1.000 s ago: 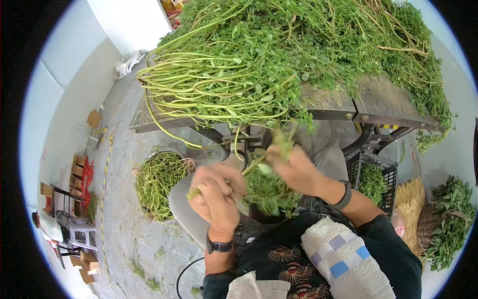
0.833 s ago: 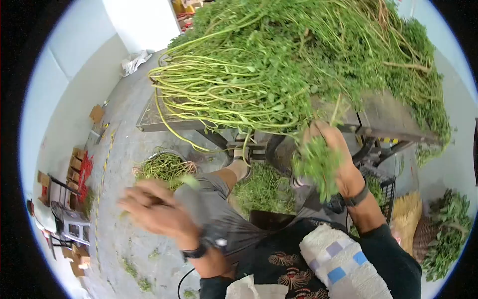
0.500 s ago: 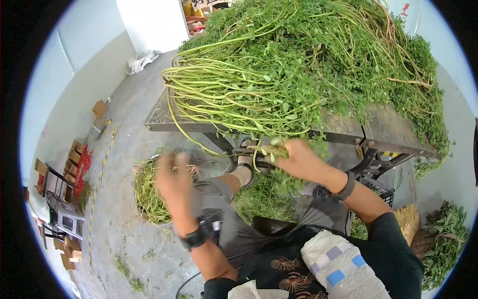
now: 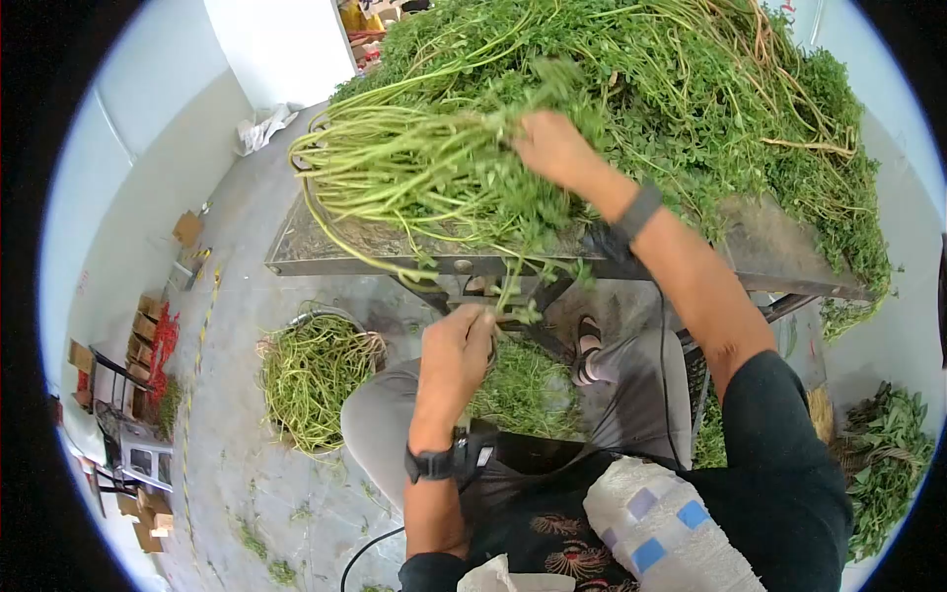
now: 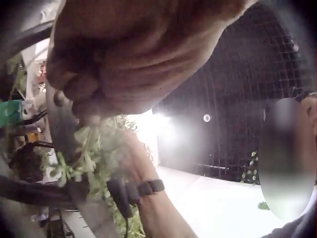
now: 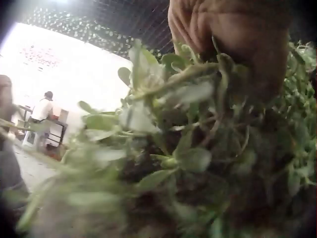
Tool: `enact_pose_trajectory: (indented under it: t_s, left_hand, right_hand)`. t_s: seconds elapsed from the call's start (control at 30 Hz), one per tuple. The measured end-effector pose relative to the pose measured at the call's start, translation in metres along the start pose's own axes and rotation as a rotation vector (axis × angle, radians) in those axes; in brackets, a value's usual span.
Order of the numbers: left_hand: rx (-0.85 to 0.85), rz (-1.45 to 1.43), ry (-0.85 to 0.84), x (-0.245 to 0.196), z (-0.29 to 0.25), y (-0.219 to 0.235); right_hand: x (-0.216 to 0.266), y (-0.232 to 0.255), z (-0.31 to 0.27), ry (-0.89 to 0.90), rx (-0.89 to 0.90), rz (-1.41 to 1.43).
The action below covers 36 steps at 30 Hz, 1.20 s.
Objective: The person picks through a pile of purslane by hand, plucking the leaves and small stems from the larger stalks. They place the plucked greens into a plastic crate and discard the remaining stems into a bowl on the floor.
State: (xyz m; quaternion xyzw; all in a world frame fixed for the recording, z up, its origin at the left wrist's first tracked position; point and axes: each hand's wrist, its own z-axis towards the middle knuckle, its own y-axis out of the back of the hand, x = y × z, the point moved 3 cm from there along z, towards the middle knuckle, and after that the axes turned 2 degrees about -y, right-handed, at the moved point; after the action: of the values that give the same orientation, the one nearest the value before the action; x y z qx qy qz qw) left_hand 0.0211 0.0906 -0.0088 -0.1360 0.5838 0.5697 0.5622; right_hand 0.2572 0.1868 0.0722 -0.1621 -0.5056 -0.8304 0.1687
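In the head view my left hand [image 4: 456, 357] is in front of the table edge and pinches a leafy green stem [image 4: 509, 294] that points up toward the table. The left wrist view shows that hand's fingers curled, with leaves [image 5: 89, 153] hanging below them. My right hand [image 4: 554, 148] reaches over the table into a big heap of leafy greens [image 4: 681, 109] and grips some stems, blurred by motion. Leaves cover much of the right wrist view, and the fingertips of the right hand [image 6: 237, 39] are hidden among them. Long pale stems [image 4: 365, 163] stick out at the heap's left.
A round tub [image 4: 318, 314] full of bare stems stands on the floor at left. More greens [image 4: 528, 390] lie between the knees. The table's front edge [image 4: 375, 266] crosses ahead. A leafy basket [image 4: 893, 469] stands at right, and a cable [image 4: 667, 365] hangs from the right wrist.
My right hand has moved from below the table edge up onto the heap. The left hand has come from near the tub toward the middle and now holds a leafy stem.
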Motion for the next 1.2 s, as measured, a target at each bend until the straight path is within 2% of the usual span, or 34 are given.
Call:
enact_pose_trajectory:
  t_s: [0.03, 0.1, 0.2, 0.3, 0.33, 0.37, 0.43, 0.5, 0.57, 0.63, 0.7, 0.73, 0.77, 0.83, 0.9, 0.97, 1.0, 1.03, 1.1, 1.13, 1.2]
  left_hand:
    - [0.002, 0.006, 0.003, 0.000, -0.009, 0.008]
    - [0.126, -0.198, 0.068, 0.002, -0.026, 0.020]
    - [0.212, -0.323, 0.107, 0.004, -0.034, 0.038]
    - [0.186, -0.431, 0.202, -0.009, -0.033, 0.044]
    - [0.197, -0.411, 0.206, -0.008, -0.033, 0.044]
    - [0.203, -0.414, 0.217, -0.006, -0.033, 0.042]
    - [0.201, -0.526, 0.190, -0.005, -0.033, 0.039]
    - [0.196, -0.531, 0.166, -0.005, -0.032, 0.036]
    - [0.248, -0.569, 0.109, -0.005, -0.031, 0.031]
    - [0.294, -0.548, 0.163, -0.004, -0.031, 0.030]
    - [0.348, -0.520, 0.220, -0.003, -0.034, 0.025]
    - [0.297, -0.737, 0.201, -0.005, -0.035, 0.021]
    - [0.242, -0.952, 0.172, -0.006, -0.034, 0.017]
    - [0.186, -0.974, 0.161, -0.001, -0.033, 0.004]
    - [0.134, -1.002, 0.162, 0.007, -0.034, -0.002]
    - [0.126, -0.568, 0.212, 0.016, -0.035, -0.003]
    - [0.068, -0.515, 0.125, 0.014, -0.034, -0.003]
    - [0.063, -0.516, 0.122, 0.014, -0.034, -0.005]
    - [-0.082, -0.528, 0.111, 0.015, -0.036, -0.004]
    - [-0.081, -0.530, 0.116, 0.016, -0.035, -0.004]
    - [-0.224, -0.789, 0.254, 0.023, -0.031, 0.000]
  right_hand:
    - [-0.007, 0.004, 0.020, -0.007, -0.023, -0.024]
    - [-0.016, 0.007, 0.049, -0.052, -0.131, -0.058]
    - [-0.023, -0.005, 0.050, -0.114, -0.063, -0.172]
    - [-0.021, -0.013, 0.022, -0.068, 0.006, -0.084]
    - [-0.010, -0.003, 0.005, -0.068, 0.088, -0.089]
    - [-0.001, 0.006, -0.012, -0.076, 0.099, -0.087]
    - [0.016, 0.016, -0.047, -0.169, 0.268, 0.026]
    - [0.041, 0.023, -0.094, -0.031, 0.307, 0.309]
    - [0.047, 0.006, -0.131, -0.041, 0.558, 0.436]
    - [0.061, -0.013, -0.159, 0.230, 0.650, 0.558]
    - [0.066, -0.024, -0.182, 0.171, 0.616, 0.560]
    - [0.059, -0.040, -0.190, 0.047, 0.649, 0.609]
    - [0.054, -0.047, -0.197, 0.051, 0.644, 0.610]
    - [0.053, -0.052, -0.201, -0.052, 0.596, 0.665]
    - [0.057, -0.051, -0.205, -0.022, 0.574, 0.714]
    - [0.057, -0.049, -0.206, 0.019, 0.419, 0.663]
    - [0.058, -0.047, -0.206, 0.043, 0.344, 0.635]
    - [0.058, -0.046, -0.205, 0.068, 0.269, 0.606]
    - [0.059, -0.042, -0.205, 0.111, 0.125, 0.552]
    - [0.059, -0.039, -0.203, 0.130, 0.107, 0.546]
    - [0.070, -0.011, -0.212, 0.191, 0.140, 0.589]
